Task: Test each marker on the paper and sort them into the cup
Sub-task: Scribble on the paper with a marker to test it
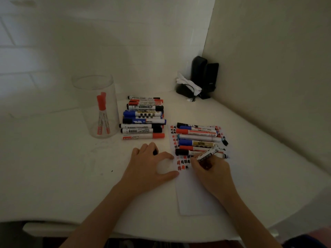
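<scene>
My right hand (212, 170) grips a black marker (206, 155) with its tip down on the white paper (195, 194), among red and black test marks (181, 164). The left hand (150, 167) rests at the paper's left edge, thumb and forefinger spread on it, with a black cap (155, 152) held under its curled fingers. A clear plastic cup (97, 106) at the left holds two red markers (102, 113). A pile of several markers (144, 118) lies beside the cup. A second group of several markers (198, 138) lies on the paper's far end.
In the back right corner, black speakers (205, 76) stand with a crumpled white tissue (186, 83) and a cable. A wall runs along the right side and the back. The white table's front edge (125, 230) is near me.
</scene>
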Demonstrator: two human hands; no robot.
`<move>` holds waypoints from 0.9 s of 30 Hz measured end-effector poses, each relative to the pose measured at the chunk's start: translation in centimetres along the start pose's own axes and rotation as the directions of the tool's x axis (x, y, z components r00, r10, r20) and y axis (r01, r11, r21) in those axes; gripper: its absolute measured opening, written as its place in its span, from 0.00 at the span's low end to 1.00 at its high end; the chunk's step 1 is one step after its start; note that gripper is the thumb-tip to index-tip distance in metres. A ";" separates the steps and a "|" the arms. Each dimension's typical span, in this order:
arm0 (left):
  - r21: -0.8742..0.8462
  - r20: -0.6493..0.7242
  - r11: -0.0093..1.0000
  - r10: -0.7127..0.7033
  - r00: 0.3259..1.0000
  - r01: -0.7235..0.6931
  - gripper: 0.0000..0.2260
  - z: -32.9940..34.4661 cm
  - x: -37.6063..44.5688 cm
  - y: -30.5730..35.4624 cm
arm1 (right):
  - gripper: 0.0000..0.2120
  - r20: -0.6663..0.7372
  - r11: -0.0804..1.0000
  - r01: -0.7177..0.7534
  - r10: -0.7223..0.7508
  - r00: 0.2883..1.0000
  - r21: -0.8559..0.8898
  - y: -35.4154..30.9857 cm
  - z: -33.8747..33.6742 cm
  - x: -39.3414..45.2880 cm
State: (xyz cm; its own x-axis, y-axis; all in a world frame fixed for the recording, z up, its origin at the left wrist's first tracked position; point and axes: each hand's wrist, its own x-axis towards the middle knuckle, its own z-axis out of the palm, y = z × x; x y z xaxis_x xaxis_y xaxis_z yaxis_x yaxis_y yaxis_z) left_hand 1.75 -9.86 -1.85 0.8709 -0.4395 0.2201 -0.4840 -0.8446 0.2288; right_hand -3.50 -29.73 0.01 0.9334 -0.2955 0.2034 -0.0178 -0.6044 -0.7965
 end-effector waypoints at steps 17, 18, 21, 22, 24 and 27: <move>-0.026 -0.004 1.000 0.011 1.000 -0.011 0.29 0.1 0.0 -0.1 | 0.13 -0.041 0.999 -0.043 0.043 0.998 -0.012 0.7 0.2 0.3; -0.021 0.003 1.000 0.009 1.000 -0.009 0.29 0.1 0.0 -0.2 | 0.13 -0.043 0.999 -0.049 0.049 0.998 -0.005 0.6 0.2 0.4; -0.040 0.007 0.999 0.013 1.000 -0.012 0.28 0.1 0.0 -0.1 | 0.11 -0.034 0.999 -0.045 0.045 0.998 0.022 0.6 0.2 0.2; -0.041 0.003 0.999 0.027 1.000 -0.026 0.27 0.1 0.0 -0.2 | 0.10 -0.034 0.999 -0.043 0.044 0.998 0.021 0.5 0.1 0.1; -0.092 0.005 0.995 0.046 0.999 -0.045 0.22 -0.1 0.1 -0.2 | 0.09 -0.034 0.999 -0.049 0.049 0.998 0.014 0.5 0.2 0.1; -0.454 0.010 0.890 -0.035 0.999 0.036 0.14 -0.3 0.2 -0.4 | 0.10 -0.057 0.994 -0.092 0.096 0.994 0.060 0.3 -0.1 0.5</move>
State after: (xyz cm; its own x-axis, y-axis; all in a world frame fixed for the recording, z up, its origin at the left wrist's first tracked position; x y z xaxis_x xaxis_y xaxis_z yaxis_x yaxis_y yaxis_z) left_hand 2.07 -9.50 -1.66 0.8879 -0.4131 0.2023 -0.4387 -0.6285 0.6423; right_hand -3.04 -30.15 -0.12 0.9054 -0.3940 0.1583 -0.0824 -0.5288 -0.8448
